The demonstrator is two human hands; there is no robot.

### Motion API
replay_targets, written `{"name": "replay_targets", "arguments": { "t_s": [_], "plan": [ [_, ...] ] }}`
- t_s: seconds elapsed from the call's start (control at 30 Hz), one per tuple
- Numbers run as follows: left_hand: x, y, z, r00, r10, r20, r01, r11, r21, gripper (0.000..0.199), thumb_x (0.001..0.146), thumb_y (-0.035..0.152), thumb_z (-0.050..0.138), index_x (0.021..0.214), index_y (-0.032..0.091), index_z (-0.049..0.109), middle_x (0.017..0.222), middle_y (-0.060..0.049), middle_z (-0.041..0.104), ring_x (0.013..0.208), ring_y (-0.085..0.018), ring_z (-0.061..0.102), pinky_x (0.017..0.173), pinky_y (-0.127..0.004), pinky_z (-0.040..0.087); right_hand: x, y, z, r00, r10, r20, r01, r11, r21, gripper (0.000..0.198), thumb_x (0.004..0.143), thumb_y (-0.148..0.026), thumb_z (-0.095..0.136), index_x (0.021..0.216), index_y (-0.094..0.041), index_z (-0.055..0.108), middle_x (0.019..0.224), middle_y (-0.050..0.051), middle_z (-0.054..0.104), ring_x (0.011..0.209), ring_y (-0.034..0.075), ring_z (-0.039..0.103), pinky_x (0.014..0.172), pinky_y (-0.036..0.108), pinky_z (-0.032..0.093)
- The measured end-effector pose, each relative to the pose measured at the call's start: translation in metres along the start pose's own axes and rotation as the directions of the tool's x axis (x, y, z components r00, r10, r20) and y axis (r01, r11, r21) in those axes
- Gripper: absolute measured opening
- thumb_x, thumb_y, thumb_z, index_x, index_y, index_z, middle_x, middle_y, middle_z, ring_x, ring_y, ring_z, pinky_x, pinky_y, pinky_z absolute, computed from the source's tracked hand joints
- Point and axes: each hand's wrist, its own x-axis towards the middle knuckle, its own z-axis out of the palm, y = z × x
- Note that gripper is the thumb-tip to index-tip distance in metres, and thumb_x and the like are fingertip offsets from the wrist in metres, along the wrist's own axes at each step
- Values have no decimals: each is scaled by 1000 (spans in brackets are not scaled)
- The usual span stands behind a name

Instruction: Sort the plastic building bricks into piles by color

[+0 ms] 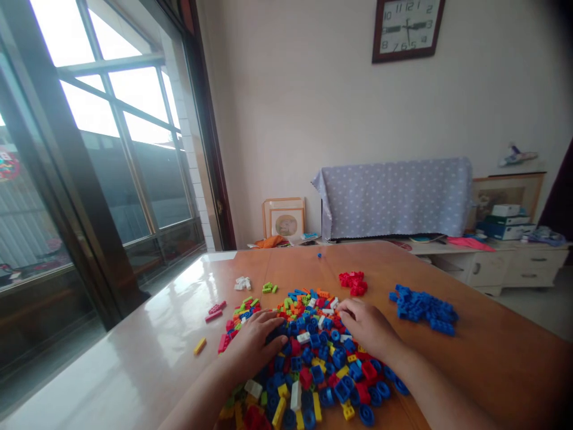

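A large mixed pile of toy building bricks in blue, red, yellow, white, green and orange spreads over the wooden table. My left hand rests on the pile's left side, palm down, fingers stretched out and thumb apart. On the far right side of the pile is my right hand, its fingers curled in and pressed together beside a white brick. Whatever those fingertips may hold is hidden. Blue wheel-like round pieces lie among the bricks close to me.
Around the pile, on the table, sit sorted groups: blue bricks, red bricks, white bricks, green bricks and pink bricks. A yellow brick lies alone at left. One small blue piece is near the far edge.
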Motion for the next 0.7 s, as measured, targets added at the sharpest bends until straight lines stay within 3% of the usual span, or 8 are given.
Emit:
{"name": "replay_targets", "arguments": {
  "t_s": [0.23,0.6,0.7],
  "plan": [
    [1,3,-3,1000,18,12,-18,999,29,46,99,50,54,138,29,65,137,-8,67,130,-29,57,111,-45,46,-2,-6,10,992,-109,58,109,994,3,26,93,-27,50,100,-25,76,108,5,73,104,21,67,91,30,49],
    [-6,9,-4,999,33,1,-33,995,94,41,97,45,59,132,26,67,126,-9,72,125,-29,60,109,-43,46,-7,20,34,976,-185,116,204,963,-175,37,95,-42,55,125,-30,72,124,7,72,116,29,63,103,43,47],
    [-6,10,-4,999,50,-12,-49,993,106,36,97,44,60,124,25,71,119,-9,74,120,-29,62,106,-41,46,-6,24,39,975,-197,104,214,957,-195,35,95,-43,55,120,-30,74,123,7,73,116,29,64,102,44,48]
  ]
}}
